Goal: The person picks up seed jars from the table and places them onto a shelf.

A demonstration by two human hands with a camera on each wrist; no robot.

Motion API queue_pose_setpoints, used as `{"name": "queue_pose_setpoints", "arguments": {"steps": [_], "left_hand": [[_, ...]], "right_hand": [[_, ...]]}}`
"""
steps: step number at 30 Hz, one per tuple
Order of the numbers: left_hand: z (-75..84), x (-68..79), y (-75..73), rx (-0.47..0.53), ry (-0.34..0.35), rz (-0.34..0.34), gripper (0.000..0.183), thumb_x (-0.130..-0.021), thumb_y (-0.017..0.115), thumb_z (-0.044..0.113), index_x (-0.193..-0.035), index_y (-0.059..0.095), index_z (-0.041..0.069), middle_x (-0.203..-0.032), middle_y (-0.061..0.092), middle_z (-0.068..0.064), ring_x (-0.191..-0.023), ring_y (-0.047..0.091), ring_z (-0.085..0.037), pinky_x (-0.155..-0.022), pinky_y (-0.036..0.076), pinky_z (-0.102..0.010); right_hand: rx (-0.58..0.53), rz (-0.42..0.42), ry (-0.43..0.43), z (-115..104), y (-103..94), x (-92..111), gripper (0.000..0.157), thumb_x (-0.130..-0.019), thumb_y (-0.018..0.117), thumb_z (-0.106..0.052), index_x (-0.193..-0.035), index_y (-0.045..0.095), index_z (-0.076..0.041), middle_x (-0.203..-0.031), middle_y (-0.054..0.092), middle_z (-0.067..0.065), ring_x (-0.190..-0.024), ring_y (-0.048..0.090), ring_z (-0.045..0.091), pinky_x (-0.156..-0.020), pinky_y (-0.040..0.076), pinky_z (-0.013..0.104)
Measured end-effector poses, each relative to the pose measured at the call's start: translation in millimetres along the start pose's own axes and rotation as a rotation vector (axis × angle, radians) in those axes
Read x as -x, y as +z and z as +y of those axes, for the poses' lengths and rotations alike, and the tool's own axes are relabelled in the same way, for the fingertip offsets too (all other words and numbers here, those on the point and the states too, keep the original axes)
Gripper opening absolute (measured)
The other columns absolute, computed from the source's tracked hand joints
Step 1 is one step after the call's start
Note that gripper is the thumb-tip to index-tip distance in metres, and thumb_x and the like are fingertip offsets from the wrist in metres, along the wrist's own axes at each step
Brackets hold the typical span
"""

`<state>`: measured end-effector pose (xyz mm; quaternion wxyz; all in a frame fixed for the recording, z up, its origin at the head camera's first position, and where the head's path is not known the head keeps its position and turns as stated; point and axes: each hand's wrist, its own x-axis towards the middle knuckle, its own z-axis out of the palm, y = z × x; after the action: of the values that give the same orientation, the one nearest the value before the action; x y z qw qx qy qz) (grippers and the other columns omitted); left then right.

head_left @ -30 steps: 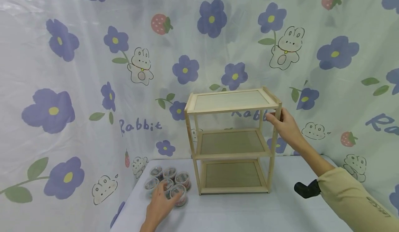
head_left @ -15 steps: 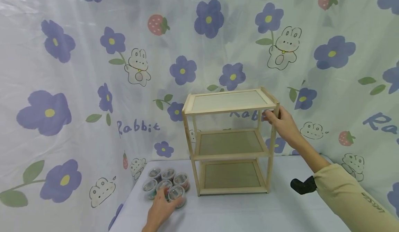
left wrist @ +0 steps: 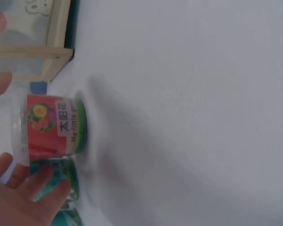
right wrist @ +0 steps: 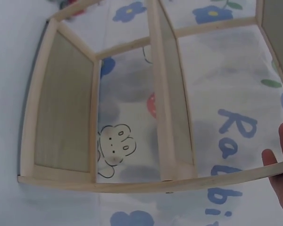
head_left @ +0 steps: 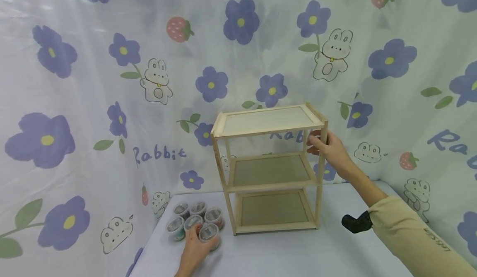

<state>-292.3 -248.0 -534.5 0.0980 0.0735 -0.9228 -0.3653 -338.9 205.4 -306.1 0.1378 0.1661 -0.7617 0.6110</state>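
A cluster of small clear-lidded cups stands left of a three-tier wooden shelf (head_left: 268, 184). My left hand (head_left: 195, 248) is at the front cup (head_left: 208, 232), thumb and fingers on either side of its lid. In the left wrist view this cup (left wrist: 52, 127) has a red printed label with a flower picture and a green base. The fingers (left wrist: 47, 181) spread loosely beside it, in front of a green cup (left wrist: 68, 176). My right hand (head_left: 333, 150) holds the shelf's front right post (right wrist: 217, 181), fingertips (right wrist: 270, 157) showing past the wood.
The shelf's three panelled tiers carry nothing. A white cloth covers the table (head_left: 268, 256), with a patterned curtain (head_left: 238, 61) of flowers and rabbits behind and at the sides. A black strap-like piece (head_left: 357, 222) hangs by the right sleeve (head_left: 410, 231).
My left hand has come down from over the cups to the front cup's lid. The right hand stays at the shelf's post. The head view has shifted slightly.
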Motion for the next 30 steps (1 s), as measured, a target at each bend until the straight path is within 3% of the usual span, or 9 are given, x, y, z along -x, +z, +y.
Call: {"name": "queue_pose_setpoints", "arguments": {"steps": [10,17,22,30], "left_hand": [[-0.6,-2.3,14.8,0.094,-0.009,0.055,0.088,-0.075,0.083,0.034,-0.139,0.036,-0.004,-0.132,0.037,-0.024,-0.122,0.047,-0.041,-0.104,0.037,-0.058],[0.3,-1.5,20.4,0.094,-0.024,0.092,0.084,-0.075,0.083,0.033,-0.138,0.039,-0.002,-0.130,0.038,-0.022,-0.121,0.049,-0.042,-0.102,0.039,-0.057],[2.9,0.2,19.1,0.102,-0.018,0.100,0.084,-0.074,0.083,0.031,-0.137,0.040,-0.004,-0.129,0.038,-0.024,-0.121,0.048,-0.042,-0.103,0.038,-0.057],[1.1,0.5,17.1,0.099,-0.016,0.090,0.084,-0.075,0.083,0.031,-0.138,0.039,-0.003,-0.131,0.040,-0.025,-0.122,0.048,-0.041,-0.105,0.038,-0.056]], "right_hand": [[-0.133,0.046,0.053,2,2.4,-3,0.035,-0.103,0.051,-0.036,-0.106,0.051,-0.002,-0.083,0.057,-0.001,-0.077,0.060,0.014,-0.077,0.054,0.029],[-0.275,0.063,0.056,2,4.9,-7,0.027,-0.103,0.041,-0.019,-0.078,0.039,-0.008,-0.067,0.039,-0.001,-0.065,0.041,0.015,-0.066,0.043,0.028],[-0.293,0.046,0.093,-1,6.5,-9,0.020,-0.097,0.035,-0.014,-0.078,0.030,-0.011,-0.064,0.029,-0.001,-0.063,0.030,0.016,-0.066,0.031,0.031],[-0.247,0.048,0.132,2,7.0,-10,0.016,-0.097,0.034,-0.015,-0.082,0.030,-0.013,-0.065,0.029,-0.003,-0.064,0.030,0.015,-0.067,0.031,0.031]]}}
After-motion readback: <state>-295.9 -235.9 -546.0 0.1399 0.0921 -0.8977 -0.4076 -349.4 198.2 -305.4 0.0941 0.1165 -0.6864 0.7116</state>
